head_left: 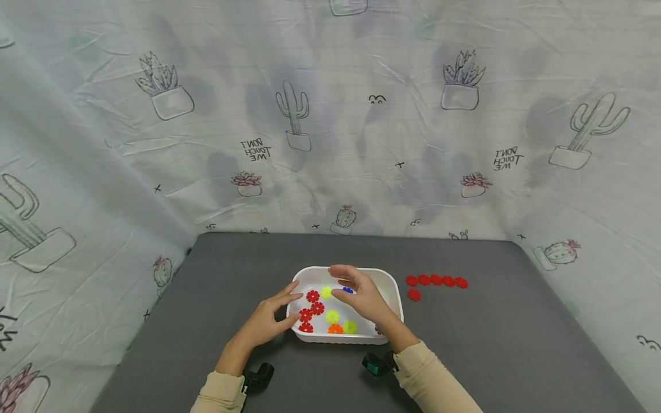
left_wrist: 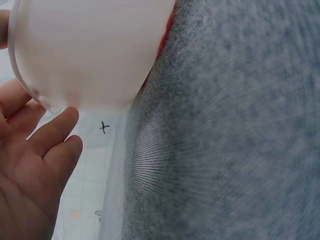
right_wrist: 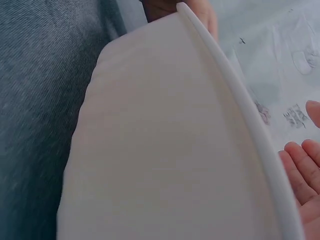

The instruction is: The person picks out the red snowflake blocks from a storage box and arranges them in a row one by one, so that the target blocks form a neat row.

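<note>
A white plastic tub (head_left: pixel 347 339) stands on the grey table. Inside it lie several notched, flower-shaped discs: red ones (head_left: pixel 317 308) at the left, yellow-green ones (head_left: pixel 332 316) in the middle, an orange one (head_left: pixel 335 328) near the front and a blue one (head_left: pixel 348 290) partly behind my right hand. My left hand (head_left: pixel 262 322) is at the tub's left rim with its fingers spread, some of them touching the edge in the left wrist view. Above the tub's right half hovers my right hand (head_left: pixel 365 295), fingers loosely bent, with nothing visible in it.
To the right of the tub, several red discs (head_left: pixel 436 280) form a row on the table (head_left: pixel 490 344), with a single red disc (head_left: pixel 414 295) below the row's left end. A cactus-print cloth (head_left: pixel 330 126) hangs behind and at both sides.
</note>
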Motion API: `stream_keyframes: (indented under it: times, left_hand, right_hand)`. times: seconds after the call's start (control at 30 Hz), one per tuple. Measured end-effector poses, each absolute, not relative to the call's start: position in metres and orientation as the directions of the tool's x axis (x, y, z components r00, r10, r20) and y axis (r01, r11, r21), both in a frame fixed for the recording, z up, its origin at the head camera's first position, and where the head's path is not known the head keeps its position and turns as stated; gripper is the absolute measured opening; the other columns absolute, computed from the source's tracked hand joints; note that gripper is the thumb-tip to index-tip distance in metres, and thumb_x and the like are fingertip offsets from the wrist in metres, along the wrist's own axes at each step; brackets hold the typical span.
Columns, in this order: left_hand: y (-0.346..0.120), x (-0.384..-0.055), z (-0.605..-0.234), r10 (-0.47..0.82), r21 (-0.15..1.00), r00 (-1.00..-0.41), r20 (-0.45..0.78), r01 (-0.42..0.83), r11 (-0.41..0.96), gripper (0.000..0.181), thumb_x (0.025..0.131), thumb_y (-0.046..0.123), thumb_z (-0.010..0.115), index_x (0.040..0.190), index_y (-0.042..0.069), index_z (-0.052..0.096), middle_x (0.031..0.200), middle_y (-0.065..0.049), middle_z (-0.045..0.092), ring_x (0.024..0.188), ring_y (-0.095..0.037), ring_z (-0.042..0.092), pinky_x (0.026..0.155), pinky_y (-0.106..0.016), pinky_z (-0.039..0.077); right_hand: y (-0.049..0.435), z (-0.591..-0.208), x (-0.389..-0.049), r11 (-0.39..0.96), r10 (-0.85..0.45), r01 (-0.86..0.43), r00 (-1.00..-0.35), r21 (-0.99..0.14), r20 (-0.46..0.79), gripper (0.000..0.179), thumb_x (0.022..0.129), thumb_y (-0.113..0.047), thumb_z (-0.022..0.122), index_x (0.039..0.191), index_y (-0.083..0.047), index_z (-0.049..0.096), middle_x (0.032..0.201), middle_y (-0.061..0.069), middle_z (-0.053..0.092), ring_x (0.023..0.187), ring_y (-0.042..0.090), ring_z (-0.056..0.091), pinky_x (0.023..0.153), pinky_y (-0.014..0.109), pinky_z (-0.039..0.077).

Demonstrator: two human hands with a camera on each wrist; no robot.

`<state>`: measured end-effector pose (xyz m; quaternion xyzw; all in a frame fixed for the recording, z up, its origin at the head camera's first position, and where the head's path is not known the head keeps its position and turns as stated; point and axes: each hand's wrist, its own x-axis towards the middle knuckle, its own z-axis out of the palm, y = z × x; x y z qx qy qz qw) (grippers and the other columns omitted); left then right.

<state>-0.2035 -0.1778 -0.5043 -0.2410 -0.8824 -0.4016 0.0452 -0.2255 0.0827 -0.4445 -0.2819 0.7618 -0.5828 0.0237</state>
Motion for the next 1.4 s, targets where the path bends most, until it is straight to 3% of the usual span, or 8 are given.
stream_keyframes:
  times: [0.13,0.33,0.57,0.8,1.4]
  left_hand:
    - [-0.176,-0.205,-0.504,0.407,0.684,-0.868,0.285,0.481,0.548,0.047,0.086,0.027,0.067,0.129,0.009,0.059,0.151,-0.003,0.039,0.135,-0.028,0.041,0.104,-0.058,0.036]
    - [-0.175,-0.207,-0.503,0.417,0.686,-0.862,0.288,0.490,0.538,0.048,0.086,0.027,0.067,0.129,0.007,0.059,0.151,-0.004,0.038,0.135,-0.029,0.041,0.103,-0.058,0.037]
    - [-0.178,-0.209,-0.502,0.418,0.683,-0.860,0.294,0.495,0.537,0.048,0.086,0.025,0.067,0.130,0.008,0.059,0.151,-0.004,0.039,0.135,-0.029,0.040,0.103,-0.058,0.037]
    - [-0.181,-0.209,-0.500,0.410,0.694,-0.868,0.281,0.479,0.537,0.048,0.086,0.027,0.066,0.129,0.007,0.059,0.150,-0.005,0.039,0.135,-0.031,0.040,0.102,-0.059,0.036]
    - [-0.181,-0.211,-0.497,0.405,0.702,-0.873,0.270,0.467,0.538,0.048,0.086,0.028,0.066,0.129,0.008,0.059,0.150,-0.004,0.039,0.135,-0.032,0.040,0.102,-0.059,0.036]
  right_hand:
    - [0.070,-0.444,-0.232,0.162,-0.491,-0.395,-0.827,-0.904,0.273,0.047,0.088,-0.003,0.063,0.130,0.009,0.046,0.132,0.029,0.051,0.123,0.040,0.050,0.102,0.053,0.040]
    - [0.059,-0.469,-0.252,0.251,-0.497,-0.350,-0.847,-0.903,0.190,0.042,0.087,-0.007,0.066,0.127,-0.001,0.054,0.128,0.018,0.059,0.119,0.032,0.056,0.100,0.045,0.045]
    - [0.051,-0.476,-0.254,0.327,-0.529,-0.247,-0.847,-0.912,0.040,0.039,0.086,-0.005,0.064,0.125,-0.001,0.056,0.124,0.017,0.060,0.117,0.034,0.057,0.101,0.048,0.044]
    - [0.044,-0.488,-0.259,0.457,-0.536,-0.221,-0.842,-0.862,-0.068,0.035,0.084,-0.008,0.069,0.117,-0.005,0.061,0.115,0.007,0.065,0.108,0.023,0.061,0.097,0.041,0.048]
    - [0.040,-0.491,-0.258,0.585,-0.512,-0.253,-0.852,-0.771,-0.109,0.029,0.081,-0.004,0.071,0.110,-0.008,0.065,0.104,0.001,0.067,0.095,0.016,0.060,0.093,0.037,0.051]
